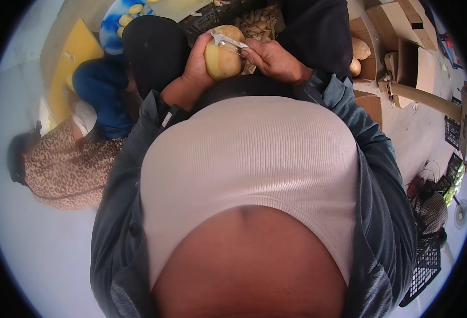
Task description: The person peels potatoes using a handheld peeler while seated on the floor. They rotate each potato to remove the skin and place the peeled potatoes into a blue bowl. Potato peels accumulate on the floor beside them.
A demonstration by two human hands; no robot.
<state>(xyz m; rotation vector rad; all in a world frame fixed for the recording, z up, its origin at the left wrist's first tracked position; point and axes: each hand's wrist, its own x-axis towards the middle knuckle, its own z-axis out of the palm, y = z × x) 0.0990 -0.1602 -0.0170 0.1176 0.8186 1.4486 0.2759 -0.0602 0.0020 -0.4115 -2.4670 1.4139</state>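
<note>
A large potato (222,65) is held up between my knees, with my left hand (197,59) wrapped around its left side. Part of its skin is gone, leaving paler yellow bands beside the darker skin. In my right hand (275,61) is a peeler (229,43) with a light-coloured frame, its blade lying against the potato's upper face. Below and behind the potato, a heap of potato peelings (259,22) lies in a black plastic crate (205,19). My left fingertips are hidden behind the potato.
Peeled potatoes (125,20) lie in a blue-and-white basin (108,30) beyond my left knee. A person in a leopard-print top (70,167) sits close on my left, near a yellow board (72,59). Right of me, unpeeled potatoes (360,48) lie in a cardboard box (370,65); another black crate (422,268) stands farther back.
</note>
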